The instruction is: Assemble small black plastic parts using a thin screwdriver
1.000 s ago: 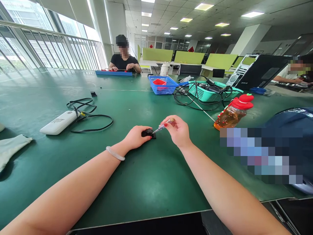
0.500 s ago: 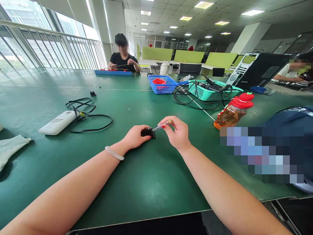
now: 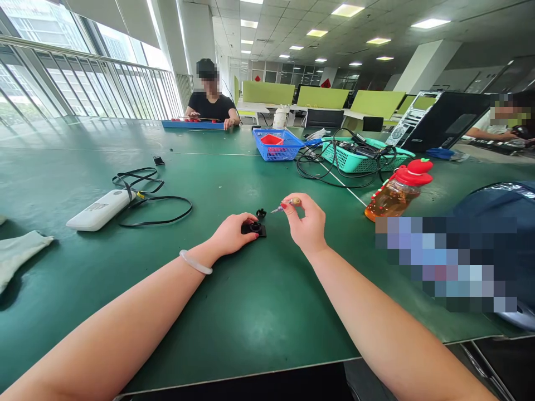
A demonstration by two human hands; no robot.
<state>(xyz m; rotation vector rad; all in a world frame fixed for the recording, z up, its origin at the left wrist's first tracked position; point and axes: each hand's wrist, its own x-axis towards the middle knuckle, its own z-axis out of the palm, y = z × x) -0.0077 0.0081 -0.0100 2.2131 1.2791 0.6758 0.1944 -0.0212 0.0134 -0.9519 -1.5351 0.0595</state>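
My left hand [image 3: 234, 233] is closed round a small black plastic part [image 3: 254, 228] with a round feature on top, held against the green table [image 3: 259, 312]. Just beyond its fingertips lies a smaller black piece [image 3: 261, 213], too small to make out its kind. My right hand [image 3: 308, 221] pinches a thin screwdriver [image 3: 286, 206] with a clear shaft end and a tan cap. The screwdriver points left, its tip apart from both black pieces.
On the left lies a white power bank [image 3: 100, 210] with a black cable [image 3: 154, 224]. Blue [image 3: 278, 149] and teal baskets [image 3: 355, 161], cables and a red-capped bottle [image 3: 395, 192] stand to the right. A person [image 3: 212, 103] sits across the table.
My right hand has drawn the screwdriver up and right, away from the black part. The smaller black piece now shows beyond my left fingertips. The person opposite has lowered a hand.
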